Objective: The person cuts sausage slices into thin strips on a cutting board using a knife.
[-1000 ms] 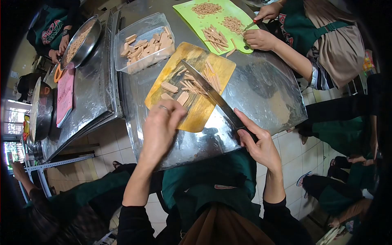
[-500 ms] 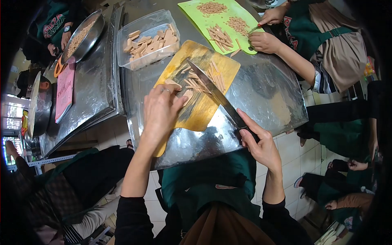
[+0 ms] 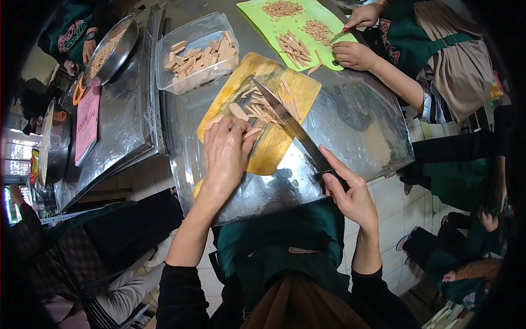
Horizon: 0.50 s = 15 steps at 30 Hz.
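Note:
My right hand (image 3: 350, 194) is wrapped around the black handle of a long kitchen knife (image 3: 290, 123). Its blade lies slantwise over the yellow, dark-stained cutting board (image 3: 219, 101), above thin sausage strips (image 3: 266, 112). My left hand (image 3: 226, 156), with a ring on one finger, is bent over the board's left part. Its thumb and fingers close on a pinkish-brown sausage piece (image 3: 253, 133), partly covered by them. A flat sausage slice (image 3: 238, 112) lies just beyond the fingers. Another piece (image 3: 212, 122) shows at the hand's left side.
A clear plastic tub (image 3: 164, 77) of sausage pieces stands behind my board on the metal table (image 3: 361, 120). Across from me, a co-worker's hands (image 3: 356, 55) cut strips on a green board (image 3: 252, 13). At left are a metal bowl (image 3: 129, 41) and a pink booklet (image 3: 87, 120).
My left hand has shifted right and slightly toward me, and a flat slice beyond its fingers now shows more fully. The knife has barely moved. The co-worker's knife hand has shifted slightly.

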Each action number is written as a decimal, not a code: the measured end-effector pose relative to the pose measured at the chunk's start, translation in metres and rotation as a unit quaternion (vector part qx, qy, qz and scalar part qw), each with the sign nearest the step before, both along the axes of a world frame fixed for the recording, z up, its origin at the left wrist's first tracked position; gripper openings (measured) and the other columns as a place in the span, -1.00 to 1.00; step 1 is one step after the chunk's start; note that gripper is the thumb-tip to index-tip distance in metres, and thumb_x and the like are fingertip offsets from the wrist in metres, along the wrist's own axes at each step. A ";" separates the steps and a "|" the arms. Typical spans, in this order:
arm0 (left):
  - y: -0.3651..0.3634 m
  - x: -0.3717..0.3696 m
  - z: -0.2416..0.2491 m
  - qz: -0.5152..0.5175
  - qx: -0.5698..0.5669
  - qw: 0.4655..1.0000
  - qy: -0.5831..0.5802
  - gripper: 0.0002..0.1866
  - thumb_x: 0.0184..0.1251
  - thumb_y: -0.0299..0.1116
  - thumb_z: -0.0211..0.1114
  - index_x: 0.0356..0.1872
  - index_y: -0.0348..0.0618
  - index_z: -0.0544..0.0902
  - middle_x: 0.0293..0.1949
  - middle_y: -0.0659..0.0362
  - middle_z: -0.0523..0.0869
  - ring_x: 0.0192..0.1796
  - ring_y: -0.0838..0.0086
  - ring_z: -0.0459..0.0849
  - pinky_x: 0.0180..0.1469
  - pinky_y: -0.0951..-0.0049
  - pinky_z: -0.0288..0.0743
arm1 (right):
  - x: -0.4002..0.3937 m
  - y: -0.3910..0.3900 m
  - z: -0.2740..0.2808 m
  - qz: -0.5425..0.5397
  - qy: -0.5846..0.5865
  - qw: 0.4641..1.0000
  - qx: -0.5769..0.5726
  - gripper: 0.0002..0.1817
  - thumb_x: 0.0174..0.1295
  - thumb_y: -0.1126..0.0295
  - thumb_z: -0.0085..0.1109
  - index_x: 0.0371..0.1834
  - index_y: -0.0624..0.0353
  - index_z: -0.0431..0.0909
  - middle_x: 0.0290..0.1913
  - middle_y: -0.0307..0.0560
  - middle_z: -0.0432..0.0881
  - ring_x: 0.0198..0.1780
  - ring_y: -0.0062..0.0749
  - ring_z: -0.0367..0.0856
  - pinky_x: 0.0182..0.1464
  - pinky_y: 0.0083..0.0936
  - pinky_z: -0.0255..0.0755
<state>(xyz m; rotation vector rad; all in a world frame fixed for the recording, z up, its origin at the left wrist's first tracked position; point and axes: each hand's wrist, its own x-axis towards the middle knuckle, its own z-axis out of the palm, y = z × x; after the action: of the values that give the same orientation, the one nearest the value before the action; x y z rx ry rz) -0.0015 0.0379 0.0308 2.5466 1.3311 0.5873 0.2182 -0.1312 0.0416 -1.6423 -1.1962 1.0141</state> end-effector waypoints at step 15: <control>-0.024 -0.012 0.007 0.020 -0.094 0.991 -0.089 -0.70 0.44 -0.38 0.42 0.09 -0.31 0.72 -0.08 -0.05 0.77 -0.06 0.05 0.77 0.06 0.19 0.61 | 0.001 -0.024 0.010 0.006 -0.049 0.998 -0.037 -0.43 0.49 0.49 0.21 0.56 -0.06 0.48 0.05 0.11 0.81 -0.42 -0.43 0.66 -0.19 -0.42 0.61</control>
<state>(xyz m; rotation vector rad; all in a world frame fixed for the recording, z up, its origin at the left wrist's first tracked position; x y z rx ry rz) -0.0131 0.0138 0.0375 2.2657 1.3107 0.6464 0.2188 -0.1551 0.0513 -1.7616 -1.2476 1.0071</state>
